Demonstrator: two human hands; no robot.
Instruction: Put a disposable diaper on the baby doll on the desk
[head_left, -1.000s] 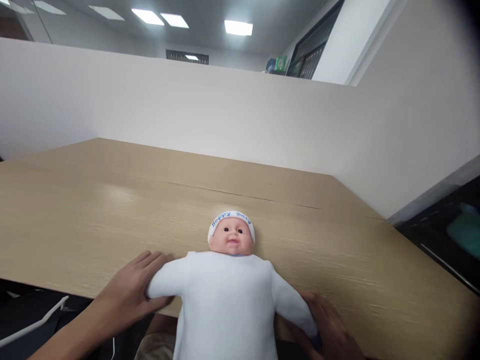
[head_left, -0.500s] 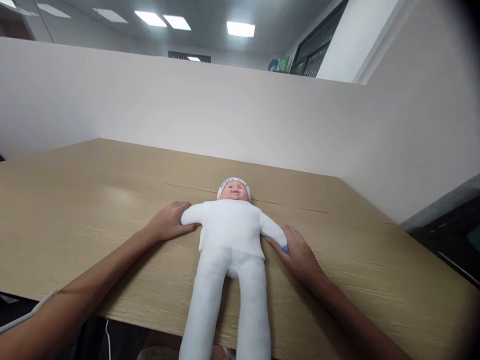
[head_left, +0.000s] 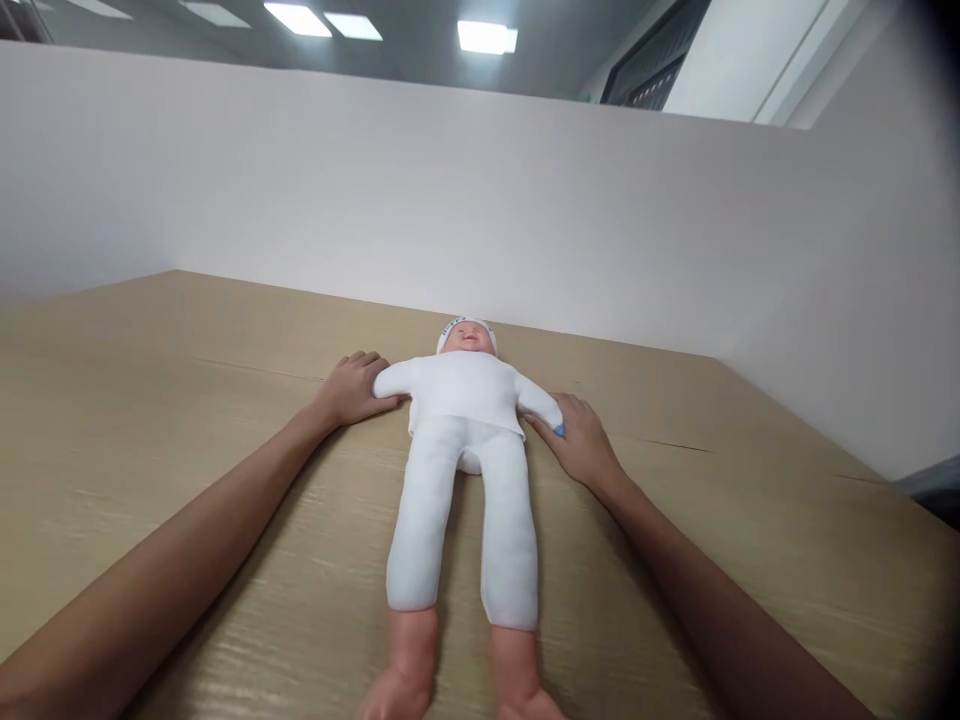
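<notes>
A baby doll (head_left: pixel 466 390) in a white top and white trousers lies on its back, head away from me and bare feet toward me. It wears a white cap (head_left: pixel 448 333) with blue lettering. My left hand (head_left: pixel 355 388) is closed round the end of the doll's sleeve on the left. On the other side, my right hand (head_left: pixel 583 437) grips the opposite sleeve end, where a bit of blue (head_left: pixel 559 430) shows by the thumb. Both doll arms are spread out sideways. The doll's own hands are hidden in my grasp.
The doll lies on a wood-grain table (head_left: pixel 247 480) with thin seams across it. A pale partition wall (head_left: pixel 375 190) rises behind the table and continues along the right. A dark object (head_left: pixel 937 490) sits past the table's right edge.
The doll and both hands now appear higher in the picture, farther from me on the table. The doll's lower legs and feet have come into view. Both hands keep their hold.
</notes>
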